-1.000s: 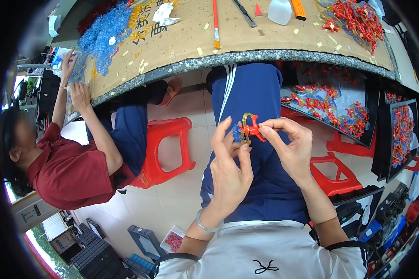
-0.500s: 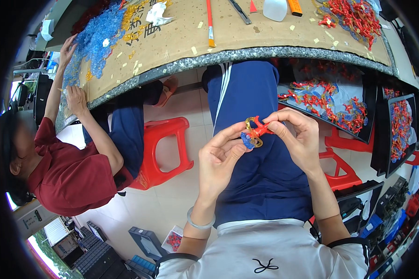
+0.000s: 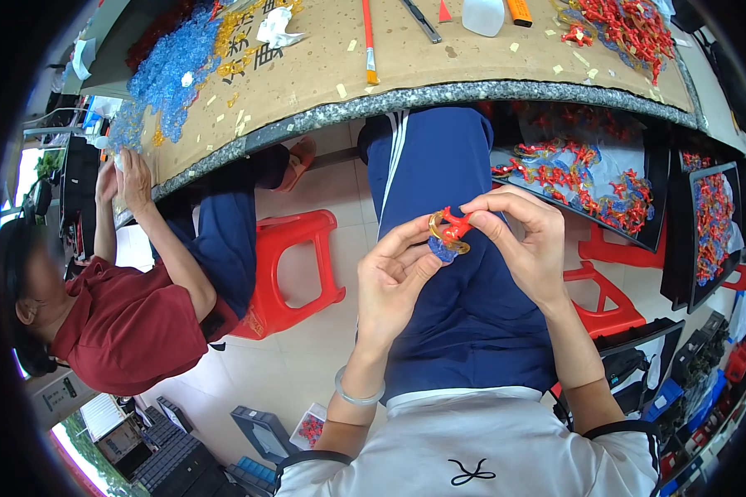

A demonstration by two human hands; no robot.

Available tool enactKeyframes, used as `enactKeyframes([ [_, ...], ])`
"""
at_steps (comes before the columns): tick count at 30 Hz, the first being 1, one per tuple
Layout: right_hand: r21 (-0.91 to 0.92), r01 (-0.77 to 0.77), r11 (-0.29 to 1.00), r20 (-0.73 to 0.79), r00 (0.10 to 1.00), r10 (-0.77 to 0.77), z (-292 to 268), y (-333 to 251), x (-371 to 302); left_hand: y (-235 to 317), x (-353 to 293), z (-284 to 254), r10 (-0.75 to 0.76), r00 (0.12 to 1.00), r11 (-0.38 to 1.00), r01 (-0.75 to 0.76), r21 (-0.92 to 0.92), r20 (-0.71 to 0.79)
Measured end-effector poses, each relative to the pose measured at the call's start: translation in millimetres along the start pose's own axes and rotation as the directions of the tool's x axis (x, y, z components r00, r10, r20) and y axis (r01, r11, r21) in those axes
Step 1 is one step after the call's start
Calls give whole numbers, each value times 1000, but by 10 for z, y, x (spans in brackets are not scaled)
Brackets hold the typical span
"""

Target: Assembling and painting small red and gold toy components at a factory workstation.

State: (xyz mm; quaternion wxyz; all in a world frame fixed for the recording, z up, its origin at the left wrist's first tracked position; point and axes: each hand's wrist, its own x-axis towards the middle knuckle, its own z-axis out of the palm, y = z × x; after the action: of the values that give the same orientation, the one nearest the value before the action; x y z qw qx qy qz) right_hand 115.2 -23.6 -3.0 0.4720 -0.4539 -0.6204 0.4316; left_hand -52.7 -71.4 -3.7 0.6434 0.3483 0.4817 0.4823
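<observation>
Over my lap I hold a small plastic figurine with a red body, a clear blue base and curved yellow pieces. My left hand pinches it by the blue base and yellow part between thumb and fingers. The thumb and forefinger of my right hand close on the tip of the red part. Fingertips cover some of the figurine's edges.
Ahead is a stone-edged table with a blue pile, a red figurine heap, a brush and a cutter knife. Figurine trays stand at right. A co-worker sits left near a red stool.
The figurine has turned slightly, its red part now more upright, still held by both hands. At left, the co-worker's raised hand has come down beside the other.
</observation>
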Motion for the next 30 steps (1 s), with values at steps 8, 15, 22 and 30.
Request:
enactKeyframes([
  [8, 84, -50, 995, -34, 998, 53, 75, 51, 44, -61, -1, 75, -41, 996, 980, 56, -193, 82],
  [15, 57, -53, 997, 5, 999, 53, 100, 35, 65, -31, 9, 78, -40, 988, 964, 78, -253, 152],
  [22, 122, -58, 991, -11, 998, 60, 163, 43, 46, -36, -2, 20, -68, 984, 901, 131, -413, 164],
  [30, 111, -20, 994, 105, 994, 9, 117, -14, 77, -83, -17, -107, -84, 973, 763, 201, -614, 213],
])
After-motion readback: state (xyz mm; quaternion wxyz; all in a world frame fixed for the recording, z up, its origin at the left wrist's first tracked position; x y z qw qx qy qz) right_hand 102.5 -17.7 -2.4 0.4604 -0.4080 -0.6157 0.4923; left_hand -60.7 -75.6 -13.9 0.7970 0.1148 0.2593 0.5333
